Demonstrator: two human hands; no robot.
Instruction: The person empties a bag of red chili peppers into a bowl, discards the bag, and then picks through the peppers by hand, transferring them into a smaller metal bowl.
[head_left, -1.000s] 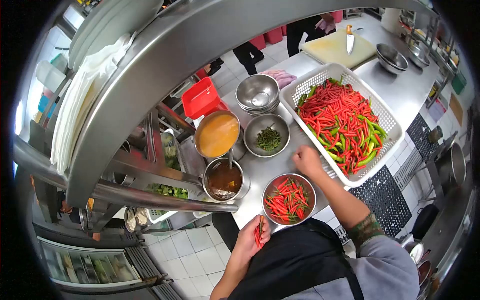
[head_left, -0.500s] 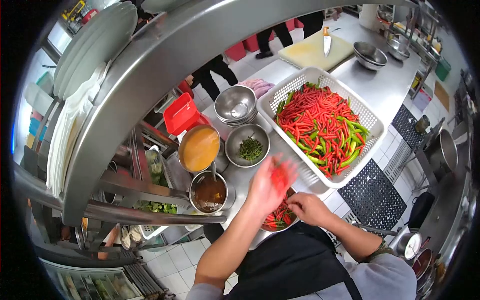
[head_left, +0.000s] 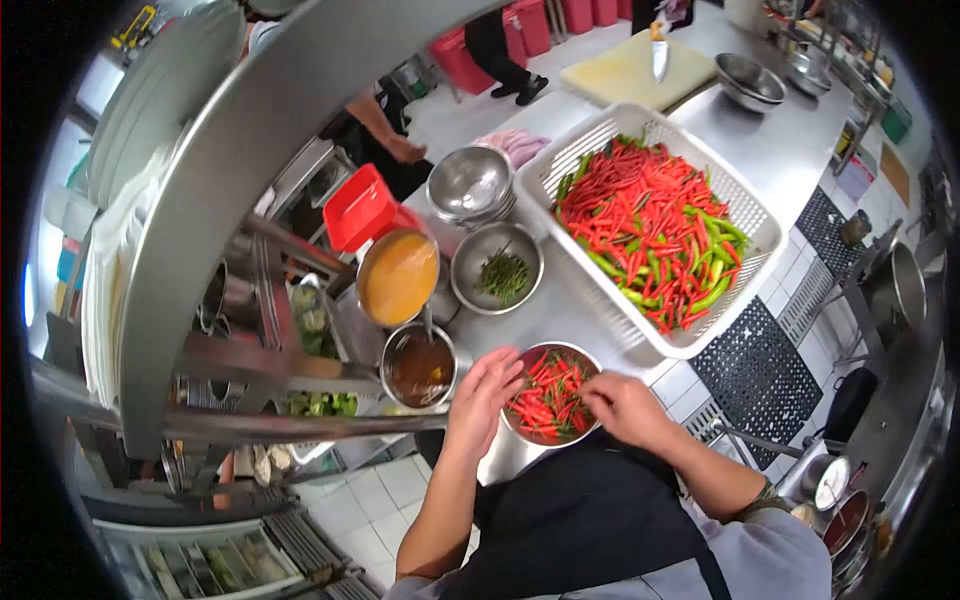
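In the head view, a steel bowl of red chillies with green stems stands close to my apron. My left hand is at the bowl's left rim, fingers stretched out and nothing seen in them. Over the right side of the bowl, my right hand has its fingers bent together in a pinch; what is between the fingertips is hidden. Beyond the bowl, a white perforated basket holds a heap of red and green chillies.
A bowl of green stems, stacked steel bowls, a pot of orange liquid and a pot of brown sauce stand left. A knife lies on a cutting board. A steel shelf arches overhead.
My left hand has moved left and down, from between basket and bowl to the bowl's left rim. The red chillies it held have left it. My right hand stays by the bowl.
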